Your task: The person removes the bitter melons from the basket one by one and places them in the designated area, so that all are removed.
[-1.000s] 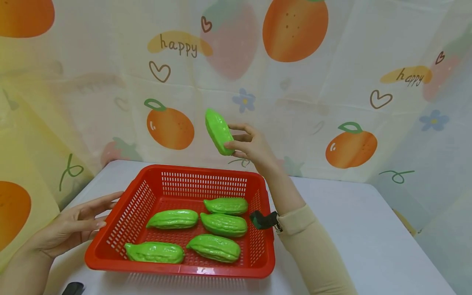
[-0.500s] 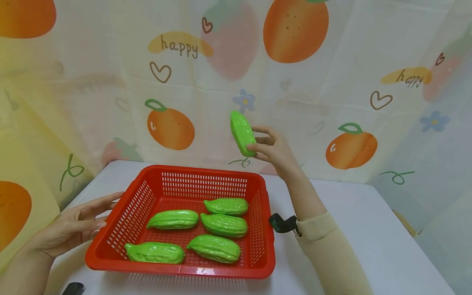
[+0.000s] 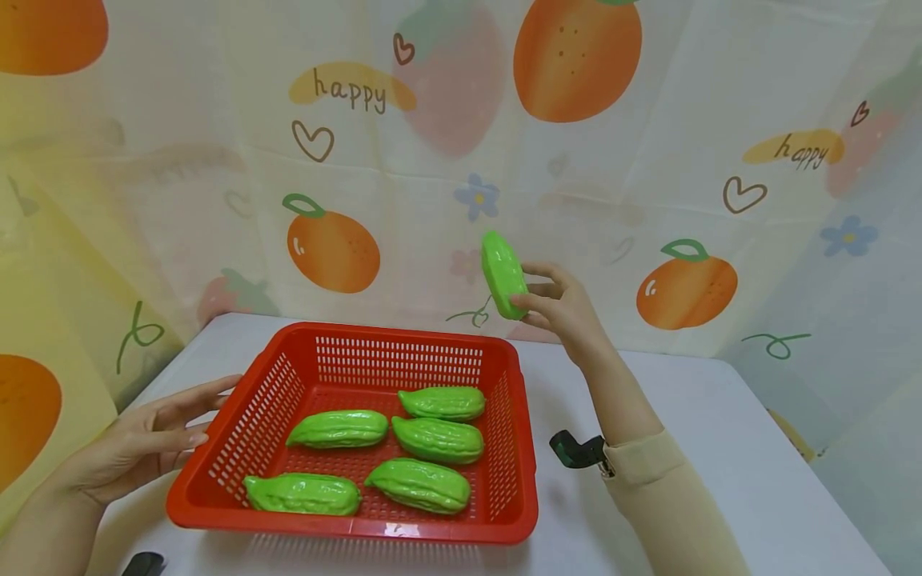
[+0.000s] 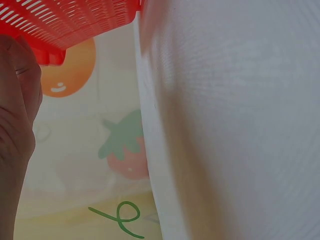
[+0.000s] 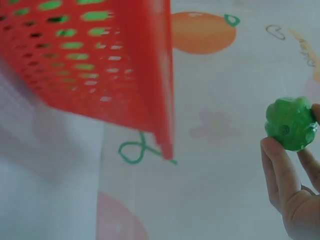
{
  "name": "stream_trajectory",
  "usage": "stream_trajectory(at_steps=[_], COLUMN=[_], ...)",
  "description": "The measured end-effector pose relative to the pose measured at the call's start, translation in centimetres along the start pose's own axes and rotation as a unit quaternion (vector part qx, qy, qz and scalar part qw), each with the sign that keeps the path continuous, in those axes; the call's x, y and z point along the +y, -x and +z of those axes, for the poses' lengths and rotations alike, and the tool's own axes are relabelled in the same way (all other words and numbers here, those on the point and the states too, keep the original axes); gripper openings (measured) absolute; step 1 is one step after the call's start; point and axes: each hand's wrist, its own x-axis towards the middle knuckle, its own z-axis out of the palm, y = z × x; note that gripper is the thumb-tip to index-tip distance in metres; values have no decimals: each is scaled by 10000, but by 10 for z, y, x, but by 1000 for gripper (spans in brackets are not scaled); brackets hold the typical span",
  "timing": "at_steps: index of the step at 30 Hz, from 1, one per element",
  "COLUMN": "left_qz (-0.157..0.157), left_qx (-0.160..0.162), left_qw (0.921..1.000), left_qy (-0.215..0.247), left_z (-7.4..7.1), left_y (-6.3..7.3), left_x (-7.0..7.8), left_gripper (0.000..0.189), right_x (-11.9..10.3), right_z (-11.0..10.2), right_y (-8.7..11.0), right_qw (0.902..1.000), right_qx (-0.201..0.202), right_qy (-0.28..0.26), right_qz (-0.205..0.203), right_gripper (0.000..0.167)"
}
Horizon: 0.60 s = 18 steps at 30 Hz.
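In the head view my right hand [image 3: 565, 308] pinches a green bitter melon [image 3: 506, 276] between thumb and fingers, raised beyond the back right of a red basket [image 3: 403, 334]. The right wrist view shows this bitter melon [image 5: 291, 124] end-on, ribbed, at the fingertips. My left hand [image 3: 147, 436] holds the basket's left side, some fingertips hidden behind the rim. Seen from the left wrist, that hand [image 4: 17, 95] reaches up to the basket's rim. Several bitter melons [image 3: 337, 429] lie apart or close together on the basket's perforated floor.
The basket stands on a white table [image 3: 691, 448], which runs on to the right. A fruit-printed cloth [image 3: 576, 184] hangs behind the table. Black straps show at the right wrist [image 3: 576, 450] and the bottom left [image 3: 144, 564].
My right hand has carried the bitter melon to the right, away from above the basket, and slightly lower. The left hand, the basket and the bitter melons in it have stayed put.
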Motion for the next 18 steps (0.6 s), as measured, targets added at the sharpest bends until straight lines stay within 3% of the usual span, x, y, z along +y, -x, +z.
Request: stream_trajectory(at_steps=[18], left_qz=[-12], left_qx=[177], left_qw=[9997], left_qy=[-141], left_z=[-1], left_y=[1], left_x=[-1], left_gripper=[68], right_x=[32], right_z=[-31], right_y=[5], right_qw=[9985], right_qx=[148], right_qy=[264], right_qz=[450], right_gripper=[57])
